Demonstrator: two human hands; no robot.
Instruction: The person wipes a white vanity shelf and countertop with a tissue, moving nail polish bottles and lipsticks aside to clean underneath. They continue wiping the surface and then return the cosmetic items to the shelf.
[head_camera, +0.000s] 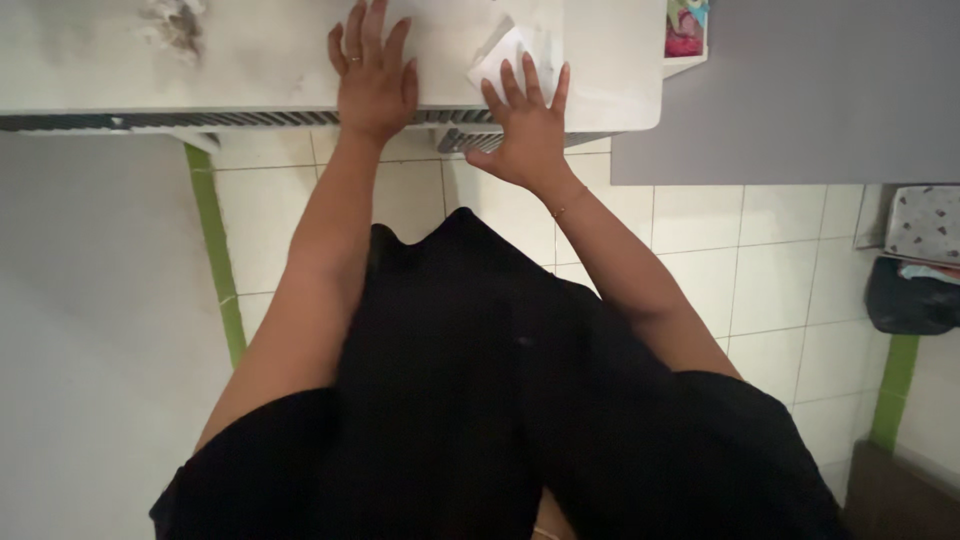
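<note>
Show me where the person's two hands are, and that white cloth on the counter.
left hand (373, 85), head view, on the back of the hand, flat on the white counter.
right hand (528, 130), head view, on the back of the hand.
white cloth (508, 52), head view, on the part showing above the fingertips.

Black loose garment (480, 400), short sleeves, arms bare from approx. upper arm down. Thin ring on left hand (373, 85). Slim bracelet at wrist of right hand (530, 125). No gloves, no watch.
</note>
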